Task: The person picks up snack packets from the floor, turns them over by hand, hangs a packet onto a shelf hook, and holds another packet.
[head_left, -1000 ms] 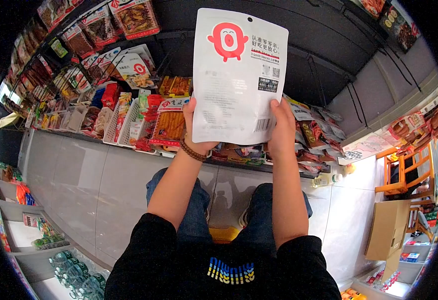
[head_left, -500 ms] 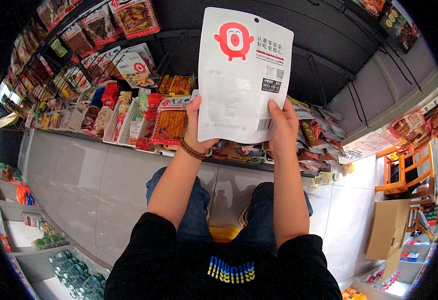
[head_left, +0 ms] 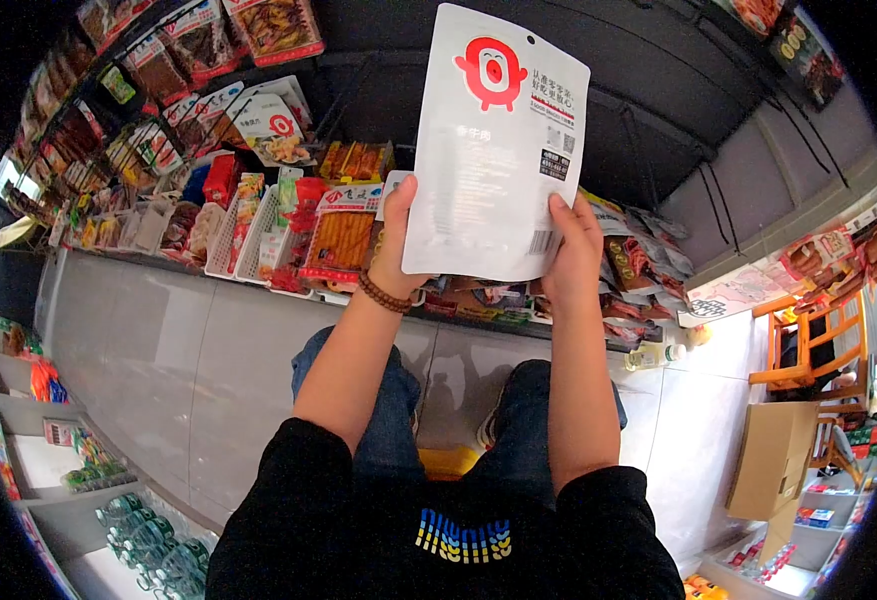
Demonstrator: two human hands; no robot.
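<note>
A white snack pouch (head_left: 488, 160) with a red cartoon figure and printed text is held up in front of me, tilted slightly to the right. My left hand (head_left: 398, 235), with a brown bead bracelet (head_left: 385, 293) at the wrist, grips its lower left edge. At the lower right edge, my right hand (head_left: 573, 245) pinches the pouch, thumb on the printed side. The fingers behind the pouch are hidden. Beyond my left hand lies a packet of orange-brown snack sticks (head_left: 343, 235) on the low shelf.
White plastic baskets (head_left: 226, 240) with packets line the low shelf, and hanging snack bags (head_left: 193, 45) fill the upper left. A capped bottle (head_left: 655, 356) stands on the floor at right. Farther right are a wooden chair (head_left: 808, 345) and a cardboard box (head_left: 770, 460). Bottles (head_left: 153, 540) sit at lower left.
The pouch has moved slightly up and right, and its top leans farther to the right. Both hands keep their hold on it.
</note>
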